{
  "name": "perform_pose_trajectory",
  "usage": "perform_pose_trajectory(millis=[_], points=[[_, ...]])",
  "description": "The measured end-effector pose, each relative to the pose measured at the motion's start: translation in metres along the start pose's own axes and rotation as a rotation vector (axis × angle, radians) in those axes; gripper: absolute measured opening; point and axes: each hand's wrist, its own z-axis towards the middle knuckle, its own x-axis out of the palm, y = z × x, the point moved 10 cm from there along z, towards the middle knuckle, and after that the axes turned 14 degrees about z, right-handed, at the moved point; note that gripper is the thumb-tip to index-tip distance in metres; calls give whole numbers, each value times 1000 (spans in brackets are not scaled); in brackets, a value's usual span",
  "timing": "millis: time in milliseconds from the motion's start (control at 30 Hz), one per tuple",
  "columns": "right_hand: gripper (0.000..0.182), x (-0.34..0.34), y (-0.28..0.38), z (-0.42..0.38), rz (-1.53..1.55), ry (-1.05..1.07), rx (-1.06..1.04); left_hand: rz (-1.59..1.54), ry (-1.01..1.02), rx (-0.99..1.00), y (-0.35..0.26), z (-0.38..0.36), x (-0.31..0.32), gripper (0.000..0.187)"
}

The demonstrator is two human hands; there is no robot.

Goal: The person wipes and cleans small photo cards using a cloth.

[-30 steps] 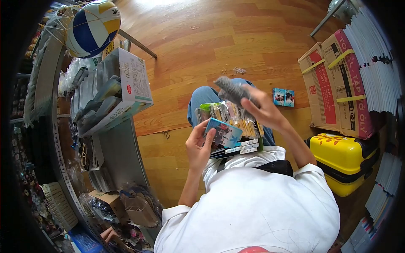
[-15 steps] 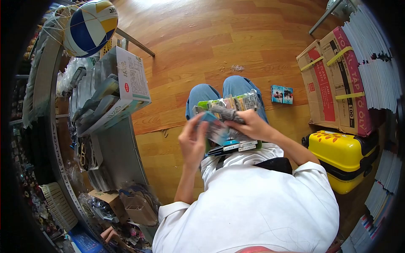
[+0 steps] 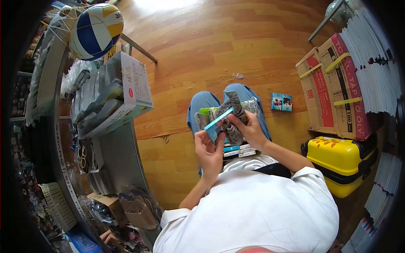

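Observation:
Over my lap, my left hand (image 3: 209, 152) pinches a small flat pack with a bright blue edge (image 3: 218, 119) between thumb and fingers. It is tilted, and its printed face is partly hidden. My right hand (image 3: 254, 131) is closed on a crumpled grey cloth (image 3: 234, 135), whose upper end sticks up beyond the fingers. The cloth lies against the pack's right side. Beneath both hands, several small packs with white labels (image 3: 247, 152) rest on my lap. More packs in clear wrapping (image 3: 253, 103) stand nearer my knees, partly covered by the cloth.
On the wooden floor to the right lies a small blue picture box (image 3: 281, 102). Beyond it are cardboard cartons (image 3: 327, 86) and a yellow case (image 3: 337, 156). A shelf at left holds a volleyball (image 3: 96, 31) and a white box of grey packs (image 3: 137, 82).
Both hands have come closer together. The blue-edged pack, blurred before, is now sharp and tilted up against the cloth. The cloth's end now points upward. The camera view has shifted slightly.

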Motion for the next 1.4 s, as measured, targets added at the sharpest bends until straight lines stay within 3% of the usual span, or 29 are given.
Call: perform_pose_trajectory(millis=[67,100,133,200,267,333,400,467,500,533,600,667,733,867,933,1000,1067,1100,1133,1200,1233,1333,1400], points=[[25,7,14,6,-252,161,-95,-60,319,-153,13,11,7,31],[27,19,39,6,-521,211,-312,97,393,-106,8,15,3,24],[27,17,43,13,-521,217,-309,97,387,-108,8,22,-4,24],[25,37,54,12,-964,418,-563,305,670,-75,11,18,12,21],[24,39,59,17,-901,452,-517,298,707,-40,1,18,16,22],[33,55,58,9,-973,611,-573,430,863,74,-5,11,31,22],[39,55,71,9,-872,564,-648,376,767,134,-7,16,32,20],[42,2,78,32,-214,56,-243,318,667,194,-12,16,30,19],[42,7,86,28,-134,33,-257,235,580,114,-8,18,22,18],[42,9,85,28,-137,36,-264,152,492,35,-4,22,16,18],[32,35,65,21,-482,269,-301,104,466,66,-6,19,24,18],[33,42,64,16,-329,185,-421,141,447,-14,5,14,25,18],[32,35,43,23,-460,189,-123,115,418,-40,5,14,23,18],[33,26,16,9,-683,311,-100,97,223,-82,-1,33,-3,18],[43,39,4,-17,-775,502,-150,190,-67,5,-6,52,-44,18],[43,31,17,-23,-687,485,-188,147,-83,15,-11,60,-49,17],[41,-19,27,-13,-318,100,-105,102,-103,17,-13,57,-47,17],[39,-25,33,-12,-167,47,-89,207,-19,33,-15,50,-30,15],[39,-22,32,-9,-167,27,-95,311,76,53,-15,40,-9,12],[37,3,56,-8,-239,64,-409,113,317,-39,-1,10,43,9],[34,0,57,-5,-387,-8,-270,35,291,-7,-1,1,46,14],[35,11,72,3,-601,70,-428,77,362,-150,16,3,43,16],[39,1,67,10,-664,42,-454,123,350,-116,25,-1,37,16]])
